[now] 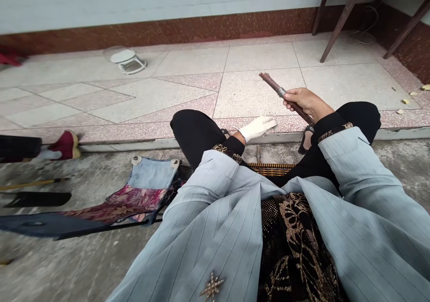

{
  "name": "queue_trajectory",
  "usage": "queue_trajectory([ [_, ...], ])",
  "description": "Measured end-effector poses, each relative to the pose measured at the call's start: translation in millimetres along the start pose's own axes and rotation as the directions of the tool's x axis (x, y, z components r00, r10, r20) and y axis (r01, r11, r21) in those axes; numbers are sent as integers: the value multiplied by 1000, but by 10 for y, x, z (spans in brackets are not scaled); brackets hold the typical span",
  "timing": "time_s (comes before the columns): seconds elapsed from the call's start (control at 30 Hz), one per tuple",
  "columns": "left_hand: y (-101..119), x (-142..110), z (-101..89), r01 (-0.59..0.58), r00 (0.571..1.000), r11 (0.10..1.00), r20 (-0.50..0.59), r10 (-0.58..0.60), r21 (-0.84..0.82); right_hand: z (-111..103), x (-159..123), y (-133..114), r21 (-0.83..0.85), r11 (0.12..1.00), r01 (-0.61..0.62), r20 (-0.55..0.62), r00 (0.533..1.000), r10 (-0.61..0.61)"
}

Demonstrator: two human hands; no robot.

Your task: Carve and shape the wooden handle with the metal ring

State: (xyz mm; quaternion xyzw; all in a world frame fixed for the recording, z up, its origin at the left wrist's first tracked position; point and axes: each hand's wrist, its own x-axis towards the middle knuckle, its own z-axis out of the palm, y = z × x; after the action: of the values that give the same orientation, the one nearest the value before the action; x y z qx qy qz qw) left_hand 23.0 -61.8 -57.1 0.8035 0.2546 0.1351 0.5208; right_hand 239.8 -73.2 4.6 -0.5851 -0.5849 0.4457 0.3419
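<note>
My right hand [304, 100] is bare and closed around a dark reddish-brown wooden stick [270, 82]. A band of silver wire [281, 92] wraps the stick just past my thumb. The stick's rough far end points up and to the left; its lower end runs under my palm. My left hand [258, 128] wears a white knit glove and lies low over the edge of the tiled step [242, 96], fingers stretched out. Something greyish shows under its fingertips, too unclear to name. Between my legs, part of a yellow-and-black woven seat [270, 169] shows.
A small white stool-like object [129, 60] stands on the tiles. At left are another person's red shoe [69, 145], a fabric sling chair [134, 194] and a dark flat blade [40, 199] on the concrete. A wooden table's leg [339, 29] stands at upper right.
</note>
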Motion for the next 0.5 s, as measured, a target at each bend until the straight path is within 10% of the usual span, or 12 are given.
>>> queue_trajectory([
  [0.23, -37, 40, 15, -56, 998, 920, 43, 43, 388, 157, 94, 136, -686, 727, -35, -30, 999, 21],
  [0.4, -56, 32, 27, -10, 1000, 922, 23, 1, 388, 207, 92, 156, -868, 495, 39, 106, 988, 109],
  [0.5, 3, -2, -24, 0, 1000, 939, 12, -5, 345, 181, 67, 179, -846, 522, 107, 319, 887, 334],
])
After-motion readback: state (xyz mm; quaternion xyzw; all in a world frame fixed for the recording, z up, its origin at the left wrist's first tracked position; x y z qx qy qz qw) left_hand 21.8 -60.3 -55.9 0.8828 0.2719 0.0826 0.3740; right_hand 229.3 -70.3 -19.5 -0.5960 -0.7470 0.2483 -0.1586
